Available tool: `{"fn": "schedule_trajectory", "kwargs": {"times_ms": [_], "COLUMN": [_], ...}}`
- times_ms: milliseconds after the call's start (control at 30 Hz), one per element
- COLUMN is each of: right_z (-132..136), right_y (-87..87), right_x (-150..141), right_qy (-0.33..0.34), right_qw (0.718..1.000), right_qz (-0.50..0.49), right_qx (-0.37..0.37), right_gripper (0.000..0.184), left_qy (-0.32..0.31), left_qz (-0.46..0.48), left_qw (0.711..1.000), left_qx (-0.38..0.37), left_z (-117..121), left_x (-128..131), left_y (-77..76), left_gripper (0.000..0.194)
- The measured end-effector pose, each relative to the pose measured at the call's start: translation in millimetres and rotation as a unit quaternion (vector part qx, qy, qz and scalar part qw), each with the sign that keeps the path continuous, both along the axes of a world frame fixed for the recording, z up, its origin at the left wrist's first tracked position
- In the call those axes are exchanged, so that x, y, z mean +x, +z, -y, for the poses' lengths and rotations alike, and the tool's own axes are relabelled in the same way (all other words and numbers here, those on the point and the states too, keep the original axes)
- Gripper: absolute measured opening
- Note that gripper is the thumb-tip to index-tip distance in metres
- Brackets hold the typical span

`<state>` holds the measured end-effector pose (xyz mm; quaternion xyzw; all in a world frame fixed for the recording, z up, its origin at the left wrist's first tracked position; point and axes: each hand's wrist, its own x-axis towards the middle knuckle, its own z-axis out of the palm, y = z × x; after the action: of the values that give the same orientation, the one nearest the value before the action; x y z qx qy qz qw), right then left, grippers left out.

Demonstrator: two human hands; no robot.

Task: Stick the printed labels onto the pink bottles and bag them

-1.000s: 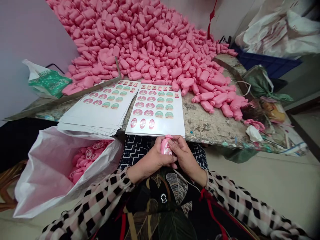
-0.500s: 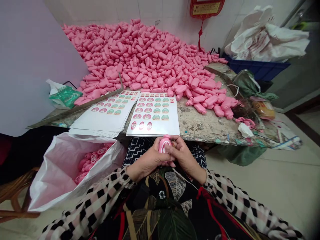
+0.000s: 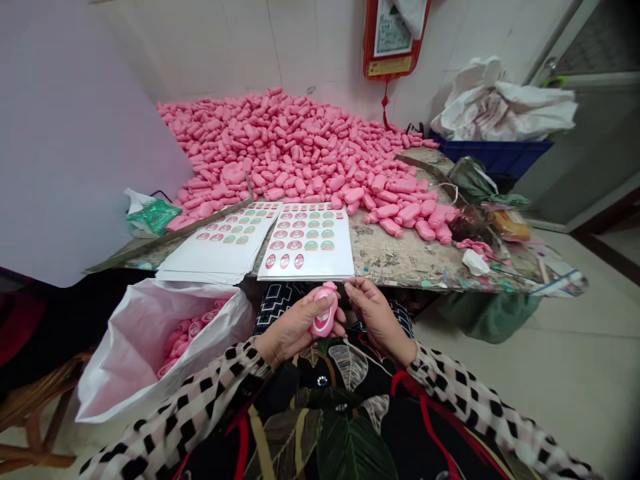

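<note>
The left hand (image 3: 293, 328) is grasping a pink bottle (image 3: 324, 310), the right hand (image 3: 377, 317) is hovering open at its 3 o'clock, and a loose grip is risking a drop.

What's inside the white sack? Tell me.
Labelled pink bottles lie in the white sack; its bottom and any lower bottles are hidden by the top layer and the sack's near wall.

A left hand (image 3: 293, 327) grasps a labelled pink bottle (image 3: 324, 317) just below a sticker sheet (image 3: 306, 241) on a worn tabletop (image 3: 400, 257), the right hand (image 3: 377, 319) pinched just beside it (too small to tell if it holds anything). Behind rises a heap of bare pink bottles (image 3: 280, 147); a white sack (image 3: 150, 353) of labelled ones sits at left, near a stack of sheets (image 3: 215, 250).
</note>
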<state>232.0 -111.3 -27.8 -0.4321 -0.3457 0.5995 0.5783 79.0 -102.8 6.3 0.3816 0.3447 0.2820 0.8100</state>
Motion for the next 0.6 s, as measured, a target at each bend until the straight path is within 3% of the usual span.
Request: {"fn": "schedule_trajectory", "kwargs": {"times_ms": [200, 333, 500, 600], "right_z": [1, -3, -9, -12], "right_y": [-10.0, -21.4, -19.7, -11.8], "right_x": [6, 11, 15, 13], "right_qy": [0.003, 0.031, 0.035, 0.025], "right_qw": [0.997, 0.989, 0.977, 0.971], "right_qz": [0.083, 0.144, 0.208, 0.236], "right_qx": [-0.006, -0.012, -0.012, 0.003], "right_gripper": [0.031, 0.028, 0.028, 0.025], "left_qy": [0.069, 0.136, 0.256, 0.381], "left_qz": [-0.017, -0.047, -0.135, -0.209], "left_qw": [0.997, 0.988, 0.956, 0.899], "left_qx": [0.042, 0.063, 0.040, 0.058], "left_z": [-6, -8, -2, -1], "left_x": [-9, -33, -92, -147], "left_y": [-3.7, -0.8, 9.6, 19.7], "left_gripper": [0.041, 0.043, 0.053, 0.051]}}
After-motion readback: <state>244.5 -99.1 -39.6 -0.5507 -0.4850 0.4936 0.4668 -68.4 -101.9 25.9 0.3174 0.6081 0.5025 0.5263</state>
